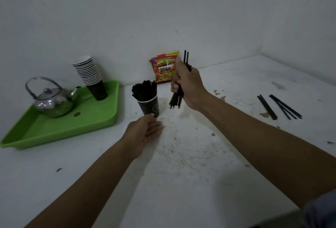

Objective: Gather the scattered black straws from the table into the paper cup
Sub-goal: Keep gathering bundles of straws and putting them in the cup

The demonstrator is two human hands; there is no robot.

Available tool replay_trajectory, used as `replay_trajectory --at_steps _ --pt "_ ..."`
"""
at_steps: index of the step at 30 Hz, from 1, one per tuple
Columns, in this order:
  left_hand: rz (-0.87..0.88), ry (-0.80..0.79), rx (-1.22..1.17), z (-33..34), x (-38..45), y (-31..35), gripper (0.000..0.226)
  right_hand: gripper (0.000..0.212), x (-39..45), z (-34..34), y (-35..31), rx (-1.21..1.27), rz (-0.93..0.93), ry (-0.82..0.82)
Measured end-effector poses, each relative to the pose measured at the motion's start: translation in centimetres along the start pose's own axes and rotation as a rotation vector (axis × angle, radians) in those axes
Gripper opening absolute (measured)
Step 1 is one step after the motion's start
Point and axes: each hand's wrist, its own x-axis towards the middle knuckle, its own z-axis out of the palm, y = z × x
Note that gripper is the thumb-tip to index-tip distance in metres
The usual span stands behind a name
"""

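Clutching a light, stiff straw bundle (179,93) mid-length, the right hand (187,86) nears the paper cup (150,106); left hand (145,133) open, steadying.

Our right hand (187,84) hides the middle of the straw bundle (175,100) and the snack bag's (162,68) right edge.

Shiny metal kettle (52,103), glossy green plastic tray (54,133), scuffed matt table (200,164)

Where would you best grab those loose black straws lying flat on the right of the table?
The loose black straws lie flat in a near-parallel cluster on the white table. Probably best to come from above, pinching across their middles, so they lift together as a bundle.
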Motion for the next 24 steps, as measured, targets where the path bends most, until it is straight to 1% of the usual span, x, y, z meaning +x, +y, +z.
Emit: replay_trajectory --at_steps 1,2,4,6,9,10,12,16,24 --pt "0.068 0.076 0.063 -1.0 0.6 0.2 0.031 0.052 0.6 0.9 0.0 0.009 -0.012 0.010" --pt "0.137 0.132 0.139 -1.8 1.0 0.4 0.039 0.052 1.2 1.9 0.1 0.010 -0.020 0.019" --pt "0.272 0.191 0.286 -2.9 1.6 0.7 0.070 0.052 2.1 3.4 0.1 -0.005 -0.033 0.030" --pt "0.399 0.204 0.368 -3.1 2.1 1.1 0.093 0.051 2.8 4.6 0.2 -0.022 -0.046 0.030" --pt "0.515 0.163 0.426 -3.0 3.6 1.7 0.107 0.055 3.7 5.8 0.9 -0.072 -0.064 0.013" --pt "0.547 0.135 0.439 -2.8 4.1 1.9 0.106 0.057 4.0 6.1 1.2 -0.102 -0.074 0.004" --pt "0.602 0.079 0.448 -2.6 5.1 2.1 0.094 0.060 4.4 6.5 2.0 -0.176 -0.094 -0.001" --pt "0.675 0.071 0.442 -2.2 6.2 2.3 0.073 0.052 5.2 7.2 3.0 -0.214 -0.110 -0.010" --pt "0.734 0.084 0.486 -2.4 6.6 2.2 0.070 0.045 5.9 8.0 3.5 -0.223 -0.093 -0.008"
